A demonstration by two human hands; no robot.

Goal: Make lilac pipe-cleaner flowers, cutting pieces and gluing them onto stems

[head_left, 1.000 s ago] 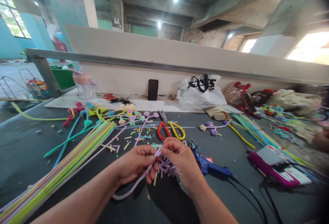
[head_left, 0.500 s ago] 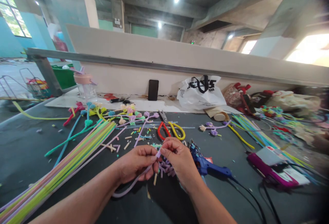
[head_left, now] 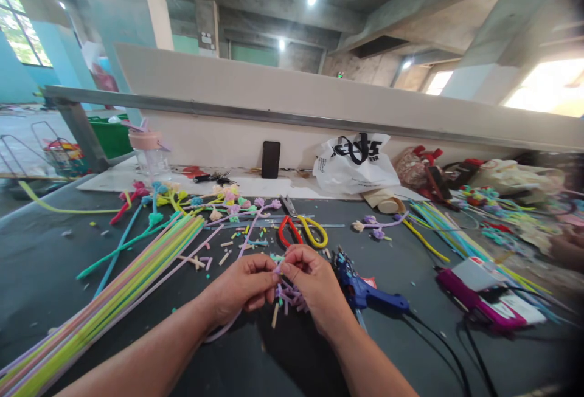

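Above the dark counter (head_left: 55,275), the left hand (head_left: 239,287) and right hand (head_left: 310,281) meet, each grip pinching the tip of a lilac pipe cleaner (head_left: 219,331) that trails down beneath the left wrist; a blue glue gun (head_left: 365,290) lies just beside the right hand.

We note our left hand (head_left: 244,287) and right hand (head_left: 310,284) drawn closer together; the lilac pipe cleaner (head_left: 219,331) trails shorter below, its loop pulled in.
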